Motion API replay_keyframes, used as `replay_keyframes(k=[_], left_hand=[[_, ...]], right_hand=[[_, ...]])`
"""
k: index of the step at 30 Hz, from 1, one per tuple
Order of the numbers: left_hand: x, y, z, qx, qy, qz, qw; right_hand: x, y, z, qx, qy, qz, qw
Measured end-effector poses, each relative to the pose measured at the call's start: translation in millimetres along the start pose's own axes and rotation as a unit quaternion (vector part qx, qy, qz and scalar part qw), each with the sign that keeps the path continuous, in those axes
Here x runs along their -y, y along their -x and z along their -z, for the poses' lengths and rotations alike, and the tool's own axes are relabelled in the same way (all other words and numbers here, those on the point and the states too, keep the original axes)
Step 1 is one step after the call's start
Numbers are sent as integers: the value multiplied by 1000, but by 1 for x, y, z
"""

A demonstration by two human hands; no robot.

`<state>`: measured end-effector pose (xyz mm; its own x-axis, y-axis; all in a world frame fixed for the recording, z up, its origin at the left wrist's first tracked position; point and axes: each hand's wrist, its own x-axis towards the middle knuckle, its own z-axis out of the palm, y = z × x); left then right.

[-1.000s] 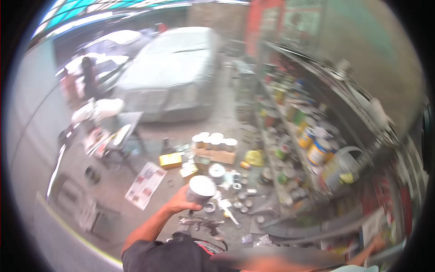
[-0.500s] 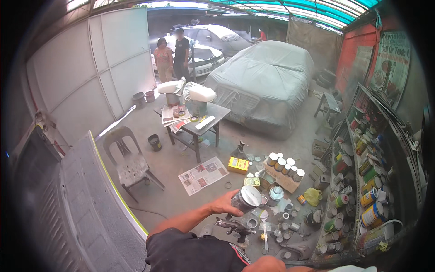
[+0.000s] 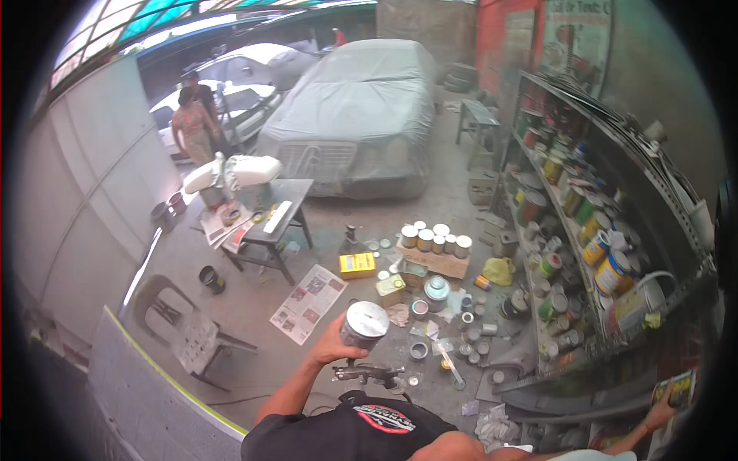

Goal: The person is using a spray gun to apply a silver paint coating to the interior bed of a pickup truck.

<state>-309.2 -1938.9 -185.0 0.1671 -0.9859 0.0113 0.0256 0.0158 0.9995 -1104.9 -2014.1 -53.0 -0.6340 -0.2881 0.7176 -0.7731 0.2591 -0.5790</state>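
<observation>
My hands are well apart. At lower centre, my left hand (image 3: 330, 343) is wrapped around a grey cup (image 3: 364, 324) with a whitish top, a spray gun (image 3: 370, 375) just below. At lower right, my right hand (image 3: 659, 413) touches a multicoloured container (image 3: 681, 390); I cannot tell whether it grips. A covered car (image 3: 354, 115) fills upper centre.

left fingers (image 3: 338, 350) | pass: between chair (image 3: 201, 347) and newspaper (image 3: 309, 303) | block: carton (image 3: 442, 265) (can-filled)
</observation>
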Motion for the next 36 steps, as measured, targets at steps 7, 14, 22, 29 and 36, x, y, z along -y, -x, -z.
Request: replay_keyframes(k=[7, 14, 22, 29, 36], left_hand=[[22, 14, -67, 14, 53, -16, 998], [28, 18, -142, 33, 52, 13, 998], [42, -9, -157, 87, 25, 81, 993], [32, -24, -145, 144, 23, 66, 987], [52, -66, -105, 307, 82, 36, 947]], right_hand=[[14, -22, -12, -88, 68, -119, 987], [-80, -75, -39, -126, 159, -106, 973], [-231, -132, -18, 34, 282, -216, 934], [68, 131, -68, 118, -195, -50, 972], [343, 368, -54, 497, -387, 453, 632]])
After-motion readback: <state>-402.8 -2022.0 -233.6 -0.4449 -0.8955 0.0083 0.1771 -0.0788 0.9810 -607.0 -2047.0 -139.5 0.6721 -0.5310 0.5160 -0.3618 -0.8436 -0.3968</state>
